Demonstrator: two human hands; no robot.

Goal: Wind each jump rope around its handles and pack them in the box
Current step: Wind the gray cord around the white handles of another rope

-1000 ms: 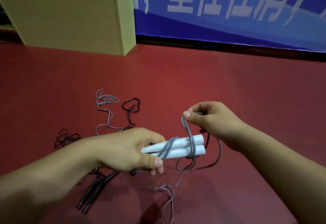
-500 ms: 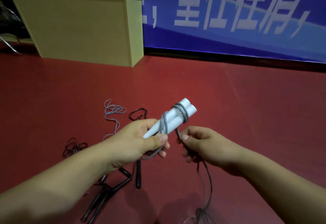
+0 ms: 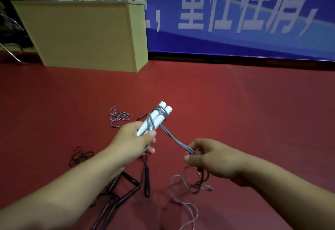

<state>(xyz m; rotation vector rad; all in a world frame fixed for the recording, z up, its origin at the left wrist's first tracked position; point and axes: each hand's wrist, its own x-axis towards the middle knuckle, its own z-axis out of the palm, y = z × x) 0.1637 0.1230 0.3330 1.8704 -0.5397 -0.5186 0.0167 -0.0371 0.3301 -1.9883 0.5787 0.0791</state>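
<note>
Left hand [image 3: 133,140] clamps white handles [image 3: 155,119], lower ends hidden in fist. Right hand [image 3: 208,157] pinches taut grey rope [image 3: 174,138]; slack below blurred. Box [image 3: 81,36] far beyond hands. Black handles [image 3: 146,181] under left forearm, partly cut off.

White handles [image 3: 157,117], grey rope [image 3: 176,140], red floor [image 3: 235,112], tan box [image 3: 81,34].
</note>
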